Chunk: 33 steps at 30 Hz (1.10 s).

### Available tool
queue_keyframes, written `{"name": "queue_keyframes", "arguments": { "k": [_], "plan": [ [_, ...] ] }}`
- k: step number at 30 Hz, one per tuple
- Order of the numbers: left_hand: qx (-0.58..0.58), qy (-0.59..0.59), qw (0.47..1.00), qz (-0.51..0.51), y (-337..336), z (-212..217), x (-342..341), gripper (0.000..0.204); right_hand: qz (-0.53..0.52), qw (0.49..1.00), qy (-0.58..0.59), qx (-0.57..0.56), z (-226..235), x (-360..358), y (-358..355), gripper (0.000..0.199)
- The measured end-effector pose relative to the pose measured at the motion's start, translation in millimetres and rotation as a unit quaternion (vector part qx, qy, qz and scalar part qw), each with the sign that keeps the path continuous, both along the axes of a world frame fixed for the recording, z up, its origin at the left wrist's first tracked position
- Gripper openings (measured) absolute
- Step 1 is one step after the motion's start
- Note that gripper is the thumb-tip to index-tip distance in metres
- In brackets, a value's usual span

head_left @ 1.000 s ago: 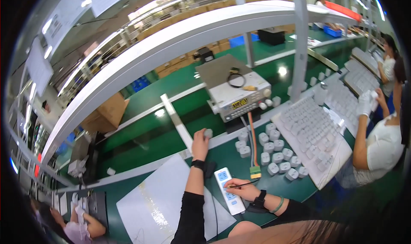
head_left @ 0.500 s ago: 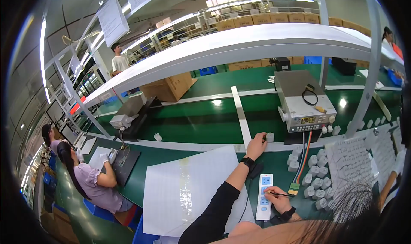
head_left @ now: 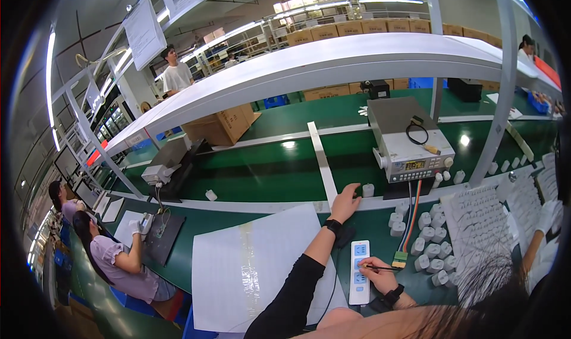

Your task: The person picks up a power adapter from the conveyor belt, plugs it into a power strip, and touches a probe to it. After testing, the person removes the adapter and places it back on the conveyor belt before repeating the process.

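Observation:
My left hand (head_left: 345, 201), in a black sleeve with a dark wristband, reaches over the pale rail at the green belt's edge. Its fingers are stretched out and apart from a small white block-shaped plug or adapter (head_left: 368, 190) standing on the belt just to their right. My right hand (head_left: 378, 273) pinches a thin dark pen-like tool (head_left: 386, 268) beside a white power strip (head_left: 359, 292) with blue sockets. The tool's far end lies at a green connector block (head_left: 400, 259), joined by coloured ribbon wires (head_left: 411, 220) to a grey bench instrument (head_left: 410, 145).
Several white adapters (head_left: 432, 250) cluster right of the connector, near a white tray (head_left: 480, 223). A large taped white sheet (head_left: 267, 267) covers the bench at left. A white shelf (head_left: 327, 56) spans above. A co-worker (head_left: 119, 250) sits left; another's gloved hand (head_left: 546, 217) shows right.
My left fingers have come off the white adapter, leaving a gap. My right hand still holds the thin tool at the connector. The whole view has shifted slightly.

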<state>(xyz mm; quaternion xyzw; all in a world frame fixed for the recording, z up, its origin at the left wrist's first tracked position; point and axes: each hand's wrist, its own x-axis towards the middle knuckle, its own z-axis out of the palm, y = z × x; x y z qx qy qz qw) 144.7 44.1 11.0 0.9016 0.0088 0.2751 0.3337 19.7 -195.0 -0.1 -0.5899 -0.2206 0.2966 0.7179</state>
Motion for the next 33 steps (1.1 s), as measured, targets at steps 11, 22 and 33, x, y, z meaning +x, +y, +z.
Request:
{"name": "queue_keyframes", "arguments": {
  "k": [11, 22, 33],
  "plan": [
    [-0.211, 0.129, 0.943, -0.220, -23.8, 7.5, -8.3, 0.032, 0.014, 1.000, -0.003, 0.009, 10.4, -4.0, -2.7, 0.016],
    [-0.110, 0.164, 0.909, -0.367, -70.4, 21.2, -23.0, 0.056, 0.027, 0.999, -0.041, -0.007, 13.8, -7.9, 0.1, 0.015],
    [-0.143, 0.234, 0.874, -0.401, -70.2, 15.0, -18.4, 0.059, 0.021, 0.998, -0.048, -0.024, 19.4, -6.5, 0.0, 0.016]
  ]
}}
